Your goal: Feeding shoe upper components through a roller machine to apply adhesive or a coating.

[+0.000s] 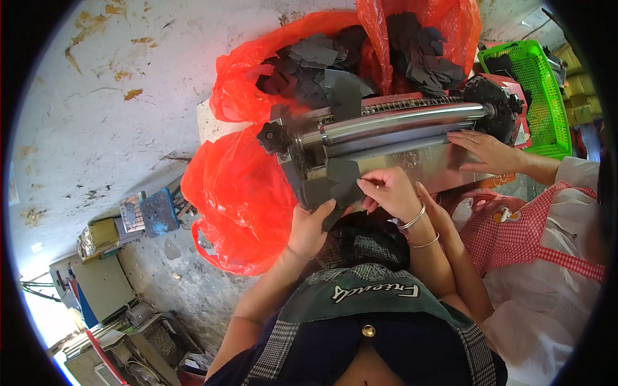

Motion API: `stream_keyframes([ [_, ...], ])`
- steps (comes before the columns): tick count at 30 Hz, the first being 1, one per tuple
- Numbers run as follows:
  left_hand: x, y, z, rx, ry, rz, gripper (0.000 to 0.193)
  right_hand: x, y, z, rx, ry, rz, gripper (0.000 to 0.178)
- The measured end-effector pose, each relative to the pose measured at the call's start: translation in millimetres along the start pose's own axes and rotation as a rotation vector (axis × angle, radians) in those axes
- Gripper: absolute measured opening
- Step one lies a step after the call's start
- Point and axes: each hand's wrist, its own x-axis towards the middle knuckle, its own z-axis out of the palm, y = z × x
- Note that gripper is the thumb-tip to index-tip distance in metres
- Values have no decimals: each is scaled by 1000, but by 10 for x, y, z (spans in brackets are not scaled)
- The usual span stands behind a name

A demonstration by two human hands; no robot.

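A roller machine with a shiny metal roller (pixel 412 119) stands in front of me, with a flat metal feed plate (pixel 425 168) on my side. My left hand (pixel 310 226) is closed on dark grey sheet pieces (pixel 318 192) at the plate's left end, thumb on top. My right hand (pixel 394 194) has its thumb and forefinger pinched at the right edge of a grey sheet piece (pixel 344 176); its other fingers curl in. Another grey piece (pixel 344 96) sticks up behind the roller. A co-worker's hand (pixel 483 152) lies flat on the plate's right end.
Red plastic bags (pixel 241 199) sit left of and behind the machine; the back ones hold many grey pieces (pixel 315 61). A green basket (pixel 552 96) stands at the back right. The co-worker's other hand (pixel 435 207) is close beside my right forearm. A black knob (pixel 270 137) juts from the machine's left end.
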Motion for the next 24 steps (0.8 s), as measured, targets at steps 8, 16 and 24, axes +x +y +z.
stream_keyframes([
  [8,5,-21,5,-48,27,20,25,227,74,-59,120,380,-119,25],
  [16,13,-34,0,12,5,-28,28,150,98,-62,-6,139,-23,23],
  [24,9,72,96,279,103,-83,24,-35,-4,143,-209,31,-163,24],
])
